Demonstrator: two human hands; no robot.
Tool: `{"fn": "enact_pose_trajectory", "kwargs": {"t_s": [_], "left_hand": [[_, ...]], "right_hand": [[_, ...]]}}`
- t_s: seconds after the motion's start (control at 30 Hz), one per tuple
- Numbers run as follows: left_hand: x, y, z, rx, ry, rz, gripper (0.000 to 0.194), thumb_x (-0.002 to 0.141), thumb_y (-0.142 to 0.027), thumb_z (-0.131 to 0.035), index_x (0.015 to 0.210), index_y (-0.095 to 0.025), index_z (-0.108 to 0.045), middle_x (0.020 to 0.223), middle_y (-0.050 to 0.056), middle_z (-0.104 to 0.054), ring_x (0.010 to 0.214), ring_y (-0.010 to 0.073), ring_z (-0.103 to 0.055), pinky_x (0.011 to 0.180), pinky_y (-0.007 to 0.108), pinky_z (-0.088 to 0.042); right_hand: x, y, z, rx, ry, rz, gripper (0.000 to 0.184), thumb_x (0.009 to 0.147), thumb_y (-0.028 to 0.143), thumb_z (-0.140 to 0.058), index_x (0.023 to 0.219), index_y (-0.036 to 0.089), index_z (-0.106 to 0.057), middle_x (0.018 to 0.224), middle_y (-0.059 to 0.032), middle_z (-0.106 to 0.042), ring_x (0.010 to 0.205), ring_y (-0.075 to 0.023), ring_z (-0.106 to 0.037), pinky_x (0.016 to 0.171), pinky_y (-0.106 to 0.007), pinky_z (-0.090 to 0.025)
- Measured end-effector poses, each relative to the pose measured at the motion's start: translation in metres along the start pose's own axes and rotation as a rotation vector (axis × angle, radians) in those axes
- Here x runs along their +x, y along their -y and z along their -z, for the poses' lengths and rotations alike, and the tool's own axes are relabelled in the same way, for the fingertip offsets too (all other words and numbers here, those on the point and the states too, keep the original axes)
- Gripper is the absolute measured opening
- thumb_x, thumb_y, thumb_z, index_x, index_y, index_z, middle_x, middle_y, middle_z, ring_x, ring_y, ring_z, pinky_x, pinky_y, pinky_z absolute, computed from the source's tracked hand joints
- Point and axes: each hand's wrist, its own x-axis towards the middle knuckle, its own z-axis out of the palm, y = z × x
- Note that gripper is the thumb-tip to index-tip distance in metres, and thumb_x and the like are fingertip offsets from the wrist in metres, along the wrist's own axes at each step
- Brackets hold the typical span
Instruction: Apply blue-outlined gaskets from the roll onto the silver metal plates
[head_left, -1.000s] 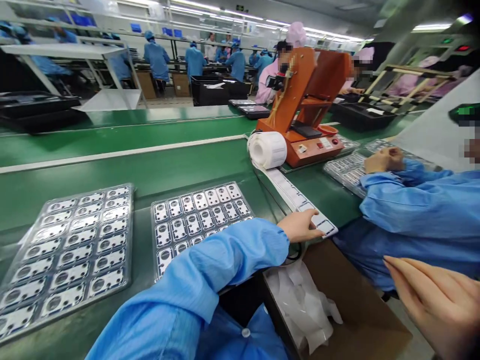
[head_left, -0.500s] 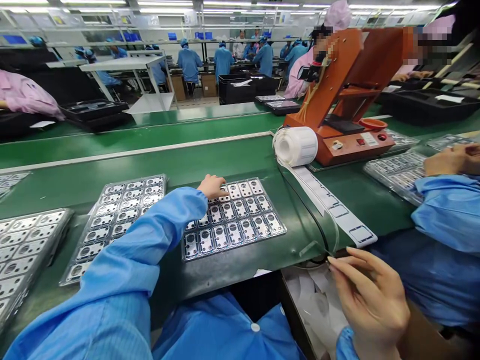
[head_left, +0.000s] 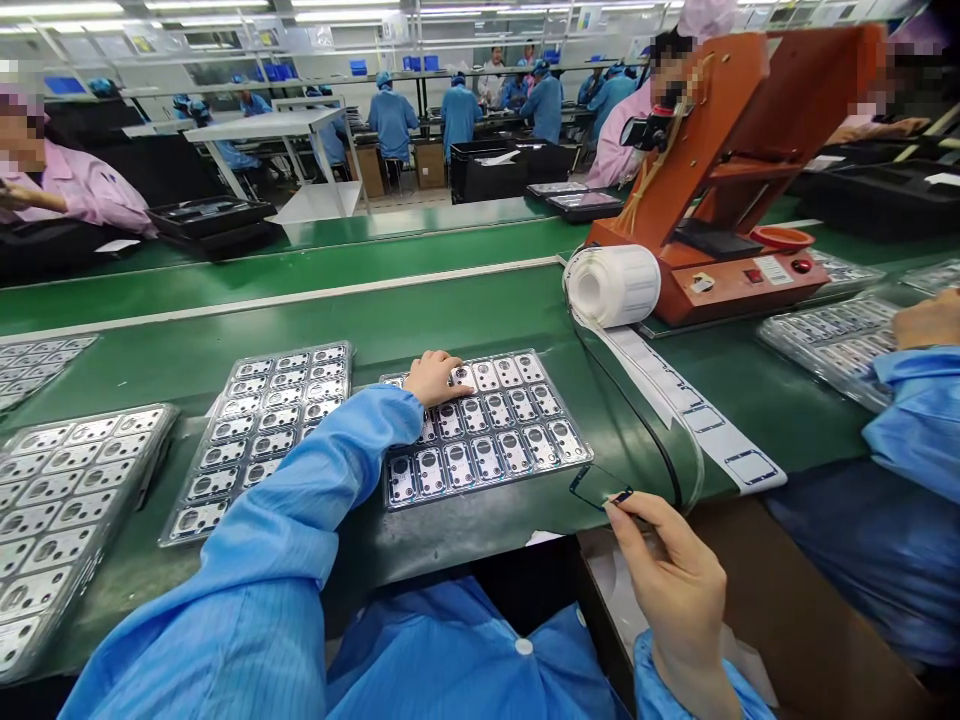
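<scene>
Your right hand [head_left: 675, 572] now pinches a clear film [head_left: 600, 486] beside the label strip [head_left: 697, 425]; your left hand [head_left: 437, 378] lies spread on the tray [head_left: 487, 487].

green everywhere on this line! the conveyor belt [head_left: 450, 300] runs deep green with a pale stripe along it, and right in the middle a clear tray [head_left: 487, 430] shows off rows of silver plates, dark round holes repeating. near us, a light blue smock sleeve [head_left: 255, 560], finely striped, with a white snap button [head_left: 523, 646]. over on the right, a bright orange machine [head_left: 720, 150] with a red button [head_left: 802, 265], a white label roll [head_left: 613, 286], and its white strip [head_left: 720, 430] marked with blue-grey outlined squares. a thin film [head_left: 600, 487], black-edged, near right. far left, a pink smock [head_left: 90, 190]!
</scene>
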Motion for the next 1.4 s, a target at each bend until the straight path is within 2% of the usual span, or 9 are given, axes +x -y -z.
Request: {"fn": "enact_pose_trajectory", "kwargs": {"t_s": [0.13, 0.3, 0.47, 0.57, 0.7, 0.8, 0.9, 1.1, 1.4], "left_hand": [[0.0, -0.001, 0.0, -0.013, -0.012, 0.032, 0.066, 0.081, -0.055, -0.067, 0.136, -0.024, -0.05, 0.14, 0.013, -0.055, 0.128, 0.0334, -0.043, 0.104, 0.044, -0.035], [-0.008, -0.012, 0.0, -0.051, -0.074, 0.043, 0.043, 0.084, -0.045, -0.067, 0.117, -0.017, -0.06, 0.127, 0.016, -0.063, 0.125, 0.0346, -0.047, 0.108, 0.047, -0.03], [-0.02, -0.03, 0.01, -0.21, -0.129, 0.002, 0.028, 0.093, -0.026, -0.054, 0.121, -0.019, -0.056, 0.111, 0.009, -0.069, 0.104, 0.0223, -0.062, 0.092, 0.034, -0.045], [-0.044, -0.047, 0.022, -0.455, -0.116, -0.015, 0.022, 0.096, -0.026, -0.048, 0.113, -0.017, -0.058, 0.1, 0.006, -0.069, 0.082, 0.0144, -0.064, 0.074, 0.026, -0.051], [-0.109, -0.071, 0.03, -1.065, 0.041, 0.014, 0.018, 0.092, -0.028, -0.053, 0.103, -0.017, -0.062, 0.082, 0.001, -0.065, 0.056, 0.0067, -0.052, 0.052, 0.019, -0.042], [-0.155, -0.088, 0.015, -1.299, 0.179, 0.099, 0.03, 0.09, -0.041, -0.058, 0.107, -0.016, -0.062, 0.075, 0.001, -0.064, 0.053, 0.0068, -0.051, 0.047, 0.018, -0.037], [-0.176, -0.102, -0.015, -1.487, 0.255, 0.187, 0.048, 0.087, -0.054, -0.06, 0.114, -0.014, -0.057, 0.08, 0.004, -0.067, 0.06, 0.0105, -0.061, 0.044, 0.017, -0.036], [-0.173, -0.114, -0.056, -1.645, 0.273, 0.249, 0.05, 0.085, -0.055, -0.062, 0.112, -0.012, -0.06, 0.086, 0.006, -0.066, 0.067, 0.0122, -0.066, 0.049, 0.018, -0.042], [-0.171, -0.113, -0.065, -1.675, 0.247, 0.17, 0.047, 0.09, -0.051, -0.058, 0.114, -0.01, -0.062, 0.084, 0.007, -0.068, 0.069, 0.0126, -0.064, 0.054, 0.019, -0.046]], "right_hand": [[-0.002, -0.001, -0.004, 0.016, 0.029, -0.04, 0.004, 0.086, 0.027, -0.069, 0.086, 0.023, -0.071, 0.087, -0.0031, -0.073, 0.079, -0.0188, -0.069, 0.075, -0.032, -0.058], [-0.004, -0.002, -0.009, 0.051, 0.049, -0.084, 0.005, 0.085, 0.028, -0.07, 0.085, 0.023, -0.071, 0.086, -0.0024, -0.072, 0.079, -0.0184, -0.068, 0.075, -0.031, -0.057], [-0.005, -0.003, -0.016, 0.083, 0.063, -0.241, 0.015, 0.083, 0.037, -0.071, 0.086, 0.022, -0.072, 0.085, -0.0037, -0.072, 0.078, -0.0196, -0.068, 0.077, -0.034, -0.056], [-0.005, -0.002, -0.017, 0.175, 0.09, -0.4, 0.024, 0.08, 0.044, -0.073, 0.087, 0.021, -0.073, 0.08, -0.0044, -0.072, 0.072, -0.0189, -0.067, 0.068, -0.032, -0.056], [-0.003, 0.002, -0.018, 0.364, 0.118, -0.551, 0.029, 0.075, 0.048, -0.077, 0.083, 0.02, -0.072, 0.07, -0.0025, -0.068, 0.061, -0.0149, -0.06, 0.058, -0.028, -0.051], [-0.003, 0.004, -0.02, 0.498, 0.154, -0.64, 0.029, 0.073, 0.047, -0.079, 0.081, 0.02, -0.071, 0.066, -0.0008, -0.065, 0.057, -0.0118, -0.055, 0.056, -0.027, -0.048], [-0.008, 0.003, -0.024, 0.532, 0.181, -0.687, 0.026, 0.073, 0.044, -0.08, 0.081, 0.021, -0.071, 0.067, 0.0001, -0.064, 0.058, -0.0109, -0.054, 0.057, -0.026, -0.047], [-0.025, -0.002, -0.031, 0.361, 0.223, -0.65, 0.025, 0.077, 0.043, -0.077, 0.088, 0.021, -0.072, 0.074, -0.0013, -0.069, 0.063, -0.0131, -0.059, 0.059, -0.027, -0.05], [-0.031, 0.01, -0.038, 0.149, 0.341, -0.477, 0.015, 0.085, 0.035, -0.069, 0.087, 0.022, -0.073, 0.083, -0.0023, -0.072, 0.075, -0.016, -0.066, 0.071, -0.029, -0.054]]}}
